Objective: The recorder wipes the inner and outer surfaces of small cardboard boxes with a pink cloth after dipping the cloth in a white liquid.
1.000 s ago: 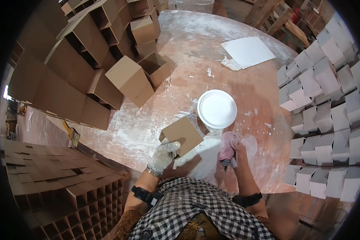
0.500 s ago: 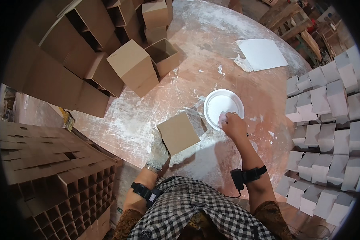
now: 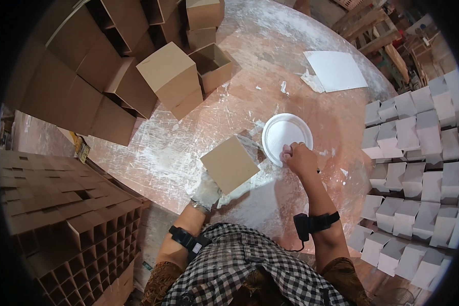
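A brown cardboard box (image 3: 230, 164) is tilted over the table in front of me, one plain face turned up. My left hand (image 3: 207, 192), in a whitish-smeared glove, grips its near left side; some of the fingers are hidden by the box. Right of the box is a round white tub (image 3: 275, 126) with white stuff inside. Over the tub's near right rim, my bare right hand (image 3: 300, 158) has its fingers drawn together. Something pale pink shows at the fingertips, too small to make out.
Brown cardboard boxes (image 3: 171, 76) are stacked at the far left, and open-ended ones (image 3: 86, 239) at the near left. White boxes (image 3: 408, 168) stand in rows on the right. A white sheet (image 3: 337, 70) lies on the white-smeared table (image 3: 250, 102) at the far right.
My left hand has shifted slightly down and to the right, and the box has turned and risen a little in view. The right hand stays at the tub with fingers together.
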Action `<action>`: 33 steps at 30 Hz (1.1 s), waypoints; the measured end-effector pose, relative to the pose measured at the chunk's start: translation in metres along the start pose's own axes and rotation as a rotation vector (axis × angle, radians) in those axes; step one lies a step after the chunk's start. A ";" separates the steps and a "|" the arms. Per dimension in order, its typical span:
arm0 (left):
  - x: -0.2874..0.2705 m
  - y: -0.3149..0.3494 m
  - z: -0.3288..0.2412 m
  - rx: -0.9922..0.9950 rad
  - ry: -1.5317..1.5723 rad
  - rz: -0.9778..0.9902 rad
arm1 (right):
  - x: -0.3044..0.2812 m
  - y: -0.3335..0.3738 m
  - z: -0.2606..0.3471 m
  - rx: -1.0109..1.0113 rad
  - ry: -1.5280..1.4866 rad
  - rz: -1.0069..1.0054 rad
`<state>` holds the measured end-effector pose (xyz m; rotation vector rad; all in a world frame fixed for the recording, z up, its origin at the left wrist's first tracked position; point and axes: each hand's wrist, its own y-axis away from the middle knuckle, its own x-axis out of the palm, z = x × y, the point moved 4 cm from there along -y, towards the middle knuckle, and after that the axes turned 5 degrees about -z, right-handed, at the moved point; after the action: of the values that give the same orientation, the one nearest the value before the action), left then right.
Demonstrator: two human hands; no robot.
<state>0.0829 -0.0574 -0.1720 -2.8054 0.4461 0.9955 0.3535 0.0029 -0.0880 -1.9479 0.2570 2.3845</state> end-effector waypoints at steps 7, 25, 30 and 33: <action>-0.023 -0.004 -0.027 0.372 -0.415 0.189 | -0.024 0.016 -0.024 0.274 -0.465 0.043; 0.012 -0.003 -0.035 0.201 -0.418 0.396 | -0.008 0.124 0.028 -0.181 -0.826 -0.286; 0.003 -0.009 -0.048 0.195 -0.407 0.554 | -0.008 0.083 0.064 -0.296 -0.438 -0.333; 0.010 -0.010 -0.038 0.234 -0.222 0.361 | 0.002 0.048 0.054 -0.298 -0.505 -0.495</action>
<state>0.1164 -0.0587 -0.1488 -2.4203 0.9903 1.2136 0.2941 -0.0360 -0.0747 -1.2092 -0.5598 2.5331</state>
